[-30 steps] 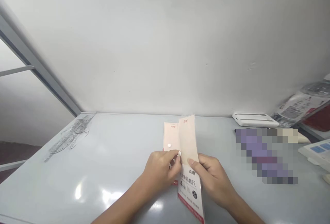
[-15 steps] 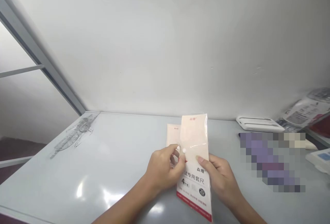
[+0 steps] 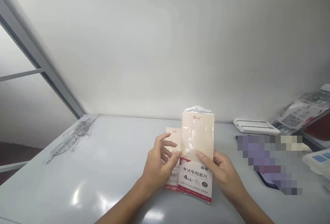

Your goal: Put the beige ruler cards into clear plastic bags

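A clear packet with a cream upper part, a white button and a red-and-white printed lower part is held upright by my right hand, thumb in front and fingers behind its right edge. Just left of it and partly behind, a second similar packet lies on the table. My left hand is over that second packet, fingers spread, the thumb tip at the left edge of the held packet. Whether the thumb touches it I cannot tell.
A white device lies at the back right of the grey table. Near it are a blurred purple item, a labelled bottle and a white box. A wall rises behind.
My left fingers have opened away from the button of the held packet. That packet now faces me more squarely, and its clear top flap shows. The view has shifted slightly.
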`<state>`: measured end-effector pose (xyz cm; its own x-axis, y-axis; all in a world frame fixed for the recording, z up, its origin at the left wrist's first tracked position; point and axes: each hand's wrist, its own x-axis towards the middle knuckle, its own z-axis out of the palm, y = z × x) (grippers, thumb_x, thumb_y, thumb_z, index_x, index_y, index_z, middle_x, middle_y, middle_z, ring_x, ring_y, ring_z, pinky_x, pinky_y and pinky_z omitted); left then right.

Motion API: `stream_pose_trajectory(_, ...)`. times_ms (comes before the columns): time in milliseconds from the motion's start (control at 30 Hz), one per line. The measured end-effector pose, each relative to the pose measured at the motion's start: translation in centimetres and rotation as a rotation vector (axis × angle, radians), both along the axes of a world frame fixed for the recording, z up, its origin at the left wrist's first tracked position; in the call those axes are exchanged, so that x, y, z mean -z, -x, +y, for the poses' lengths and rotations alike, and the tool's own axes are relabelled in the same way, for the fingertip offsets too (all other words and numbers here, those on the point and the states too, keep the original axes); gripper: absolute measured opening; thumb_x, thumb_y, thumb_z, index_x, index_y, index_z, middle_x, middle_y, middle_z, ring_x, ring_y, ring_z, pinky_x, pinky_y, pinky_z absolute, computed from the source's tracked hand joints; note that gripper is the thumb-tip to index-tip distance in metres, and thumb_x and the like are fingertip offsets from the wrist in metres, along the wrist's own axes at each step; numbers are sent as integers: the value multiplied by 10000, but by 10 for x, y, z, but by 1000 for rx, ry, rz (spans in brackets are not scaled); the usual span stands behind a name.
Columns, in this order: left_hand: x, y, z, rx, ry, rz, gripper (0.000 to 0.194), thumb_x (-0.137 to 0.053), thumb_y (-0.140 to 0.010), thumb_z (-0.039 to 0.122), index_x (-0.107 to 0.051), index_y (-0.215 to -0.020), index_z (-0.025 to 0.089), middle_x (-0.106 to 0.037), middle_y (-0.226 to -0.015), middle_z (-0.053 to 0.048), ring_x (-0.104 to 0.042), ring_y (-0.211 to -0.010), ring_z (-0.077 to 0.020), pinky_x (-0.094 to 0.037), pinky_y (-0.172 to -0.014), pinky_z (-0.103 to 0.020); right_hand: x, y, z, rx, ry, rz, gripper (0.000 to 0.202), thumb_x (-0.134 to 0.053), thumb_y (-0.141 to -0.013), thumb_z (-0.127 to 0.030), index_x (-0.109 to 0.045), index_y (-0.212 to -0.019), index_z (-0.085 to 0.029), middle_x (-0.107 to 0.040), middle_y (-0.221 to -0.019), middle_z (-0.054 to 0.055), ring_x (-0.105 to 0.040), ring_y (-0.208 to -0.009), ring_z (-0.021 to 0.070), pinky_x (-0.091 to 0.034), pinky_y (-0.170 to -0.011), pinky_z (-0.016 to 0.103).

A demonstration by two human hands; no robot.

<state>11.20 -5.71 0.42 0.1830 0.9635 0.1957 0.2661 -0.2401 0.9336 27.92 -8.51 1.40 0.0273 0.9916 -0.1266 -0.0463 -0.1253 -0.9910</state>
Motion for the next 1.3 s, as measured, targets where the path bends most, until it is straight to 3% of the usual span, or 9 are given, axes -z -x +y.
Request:
stream_pose_trajectory(133, 5, 0, 0, -25, -38, -66, 384, -419, -839, 325, -327, -1206, 257, -575, -1030, -47, -560, -601, -75, -469, -544, -234, -1, 5, -1, -61, 21, 79, 379, -592, -682, -509, -627, -720, -133, -648, -621, 71, -597, -559, 211, -458, -510, 300)
stream_pose_trajectory(267, 3, 2, 3, 43, 99, -151, 215, -413, -831, 328, -537, -954, 202, -545, -1095, -66, -584, -673, -106, -479, -532, -238, 2, 5, 1, -108, 28, 168, 388, -587, -700, -499, -636, -788, -123, -671, -674, 87, -614, -591, 215, -473, -535, 309)
stream_pose_trajectory(367, -3, 3, 5, 132, 180, -223, 208, -470, -799, 324, -610, -770, 172, -536, -1116, -66, -580, -874, -173, -494, -653, -268, 5, 4, 3, -120, 32, 176, 406, -579, -709, -503, -636, -831, -120, -678, -708, 92, -623, -620, 220, -482, -559, 317)
stream_pose_trajectory(467, -5, 3, 7, 192, 219, -253, 242, -496, -791, 348, -631, -715, 163, -537, -1116, -67, -533, -994, -201, -461, -777, -288, 6, 3, 5, -124, 46, 174, 424, -574, -713, -508, -629, -875, -119, -682, -738, 99, -627, -643, 227, -489, -579, 330)
stream_pose_trajectory(700, 5, 1, 12, 179, 313, -296, 277, -560, -742, 394, -605, -660, 133, -548, -1059, -89, -563, -894, -197, -446, -768, -297, 4, 3, 7, -177, 53, 180, 400, -565, -741, -468, -606, -962, -137, -682, -793, 90, -628, -700, 231, -491, -644, 357)
stream_pose_trajectory(867, -2, 6, 17, 102, 285, -285, 291, -527, -752, 418, -567, -655, 146, -594, -975, -74, -571, -833, -181, -443, -728, -289, 7, -6, 13, -93, 34, 87, 394, -548, -745, -486, -608, -928, -142, -673, -794, 86, -624, -708, 217, -494, -635, 332)
stream_pose_trajectory(1067, -2, 51, 49, -154, 320, 50, 354, -440, -757, 506, -522, -753, 162, -583, -641, -12, -532, -567, -136, -387, -520, -229, 17, -52, 30, 146, 75, -141, 398, -539, -730, -491, -579, -901, -134, -631, -660, 57, -589, -568, 171, -457, -534, 282)
stream_pose_trajectory(1200, 3, 95, 69, -343, 331, 499, 307, -404, -759, 445, -533, -710, 171, -598, -651, -28, -539, -588, -169, -354, -518, -243, 39, -81, 42, 81, 191, -434, 371, -429, -784, -453, -507, -1010, -170, -601, -621, 19, -549, -492, 165, -413, -473, 277)
stream_pose_trajectory(1300, 5, 110, 75, -419, 396, 798, 245, -395, -744, 359, -559, -770, 179, -618, -793, -70, -564, -700, -217, -355, -544, -268, 52, -87, 48, 169, 242, -888, 375, -420, -765, -410, -516, -1034, -168, -643, -826, 96, -611, -729, 241, -443, -618, 334)
